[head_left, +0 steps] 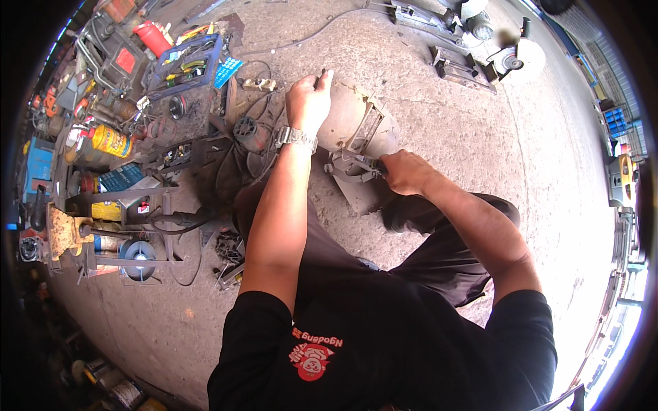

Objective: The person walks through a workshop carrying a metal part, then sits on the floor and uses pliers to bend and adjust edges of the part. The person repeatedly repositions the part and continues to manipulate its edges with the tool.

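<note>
A dusty, grey-beige rounded metal body lies on the floor in front of me, beyond my knees. A flat bracket with a long slot sits against its right side. My left hand is closed at the body's upper left edge, thumb uppermost; what its fingers hold is hidden. My right hand is closed by the body's lower right end, beside a curved metal strap. A dark bit shows at its fingertips, too small to name. Below the strap is a flat dark metal plate.
On the left stand a blue crate of tools, a red container, a yellow tin and a metal rack. Cables lie near my left arm. A cut-off saw with a large disc and steel frames stand far right.
</note>
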Demonstrator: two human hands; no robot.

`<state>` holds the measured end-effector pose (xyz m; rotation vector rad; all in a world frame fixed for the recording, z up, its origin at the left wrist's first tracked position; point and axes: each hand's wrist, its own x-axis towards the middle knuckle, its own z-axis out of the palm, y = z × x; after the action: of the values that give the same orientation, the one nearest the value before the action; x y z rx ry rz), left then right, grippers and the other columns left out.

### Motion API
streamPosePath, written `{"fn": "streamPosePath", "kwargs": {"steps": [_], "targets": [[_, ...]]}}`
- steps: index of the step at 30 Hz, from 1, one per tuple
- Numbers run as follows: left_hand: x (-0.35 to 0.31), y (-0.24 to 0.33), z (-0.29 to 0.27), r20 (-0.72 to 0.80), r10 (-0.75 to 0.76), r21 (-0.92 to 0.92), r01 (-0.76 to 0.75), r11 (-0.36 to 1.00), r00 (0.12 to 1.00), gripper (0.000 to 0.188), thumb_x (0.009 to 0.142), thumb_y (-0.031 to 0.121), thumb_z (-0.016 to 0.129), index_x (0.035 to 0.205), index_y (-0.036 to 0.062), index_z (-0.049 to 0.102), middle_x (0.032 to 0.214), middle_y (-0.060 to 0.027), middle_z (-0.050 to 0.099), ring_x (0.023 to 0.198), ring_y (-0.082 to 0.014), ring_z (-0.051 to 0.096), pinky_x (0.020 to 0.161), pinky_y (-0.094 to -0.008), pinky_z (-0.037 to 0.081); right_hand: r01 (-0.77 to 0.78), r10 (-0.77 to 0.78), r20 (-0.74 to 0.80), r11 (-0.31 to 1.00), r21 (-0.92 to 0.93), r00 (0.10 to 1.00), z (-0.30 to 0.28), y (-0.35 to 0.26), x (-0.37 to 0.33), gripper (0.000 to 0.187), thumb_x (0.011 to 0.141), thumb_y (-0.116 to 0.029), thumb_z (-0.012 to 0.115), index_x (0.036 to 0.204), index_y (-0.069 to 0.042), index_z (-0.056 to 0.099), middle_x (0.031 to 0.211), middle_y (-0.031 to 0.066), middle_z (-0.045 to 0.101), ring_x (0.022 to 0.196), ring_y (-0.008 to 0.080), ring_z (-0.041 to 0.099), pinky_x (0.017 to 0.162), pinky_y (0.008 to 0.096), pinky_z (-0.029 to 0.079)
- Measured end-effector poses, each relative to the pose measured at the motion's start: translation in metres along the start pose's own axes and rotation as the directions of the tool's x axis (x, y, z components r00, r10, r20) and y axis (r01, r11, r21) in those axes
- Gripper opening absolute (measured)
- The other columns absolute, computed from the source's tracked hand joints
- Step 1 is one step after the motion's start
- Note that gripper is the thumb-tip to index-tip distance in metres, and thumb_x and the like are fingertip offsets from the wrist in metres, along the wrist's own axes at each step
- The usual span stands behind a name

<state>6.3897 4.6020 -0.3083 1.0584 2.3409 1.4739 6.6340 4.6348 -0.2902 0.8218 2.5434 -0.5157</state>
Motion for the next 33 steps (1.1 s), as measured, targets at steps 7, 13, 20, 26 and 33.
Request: {"fn": "streamPosePath", "kwargs": {"steps": [7, 13, 20, 26, 33], "targets": [[-0.003, 0.007, 0.002, 0.038, 0.057, -0.034, -0.056, 0.998, 0.998, 0.052, 0.096, 0.045, 0.064, 0.078, -0.0036, 0.061, 0.066, -0.0212, 0.059, 0.058, -0.0293, 0.053, 0.061, -0.0411, 0.044, 0.121, -0.127, 0.033, 0.982, 0.147, 0.991, 0.021, 0.018, 0.006, 0.034, 0.092, -0.015, 0.057, 0.121, 0.001, 0.056, 0.108, 0.0275, 0.067, 0.108, 0.0445, 0.063, 0.093, 0.0498, 0.051], [-0.004, 0.008, 0.003, 0.05, 0.072, 0.026, -0.073, 0.997, 0.996, 0.048, 0.095, 0.044, 0.064, 0.079, -0.0014, 0.063, 0.075, -0.026, 0.062, 0.068, -0.0447, 0.058, 0.064, -0.0474, 0.047, 0.091, -0.091, -0.042, 0.996, 0.014, 0.995, 0.029, 0.006, 0.004, 0.035, 0.087, -0.007, 0.054, 0.12, 0.004, 0.055, 0.111, 0.0291, 0.067, 0.111, 0.0433, 0.063, 0.095, 0.0487, 0.051], [-0.009, 0.015, 0.004, 0.068, 0.088, -0.009, -0.087, 0.996, 0.994, 0.048, 0.096, 0.043, 0.064, 0.079, -0.0019, 0.063, 0.074, -0.0268, 0.061, 0.068, -0.0461, 0.058, 0.062, -0.0475, 0.046, 0.071, -0.077, 0.062, 0.993, 0.092, 0.995, 0.008, -0.004, 0.002, 0.039, 0.086, -0.009, 0.055, 0.123, 0.005, 0.057, 0.117, 0.0286, 0.066, 0.115, 0.042, 0.063, 0.099, 0.0461, 0.05], [-0.007, 0.015, 0.008, 0.015, 0.209, -0.015, -0.209, 0.978, 0.978, 0.046, 0.095, 0.043, 0.064, 0.079, -0.0005, 0.061, 0.072, -0.0255, 0.061, 0.065, -0.0446, 0.059, 0.059, -0.047, 0.046, 0.031, -0.038, 0.033, 0.982, 0.187, 0.999, 0.01, 0.001, 0.003, 0.041, 0.084, -0.01, 0.057, 0.122, 0.005, 0.057, 0.111, 0.0287, 0.068, 0.111, 0.0439, 0.063, 0.096, 0.0471, 0.051], [-0.026, 0.034, 0.021, 0.118, 0.275, 0.108, -0.287, 0.952, 0.954, 0.043, 0.096, 0.043, 0.064, 0.081, 0.0021, 0.063, 0.068, -0.024, 0.06, 0.059, -0.0412, 0.06, 0.055, -0.046, 0.046, 0.013, -0.014, 0.131, 1.0, 0.006, 0.991, 0.015, -0.013, 0.013, 0.037, 0.083, -0.007, 0.055, 0.117, 0.007, 0.059, 0.107, 0.0274, 0.069, 0.109, 0.042, 0.066, 0.093, 0.0465, 0.053]]}}
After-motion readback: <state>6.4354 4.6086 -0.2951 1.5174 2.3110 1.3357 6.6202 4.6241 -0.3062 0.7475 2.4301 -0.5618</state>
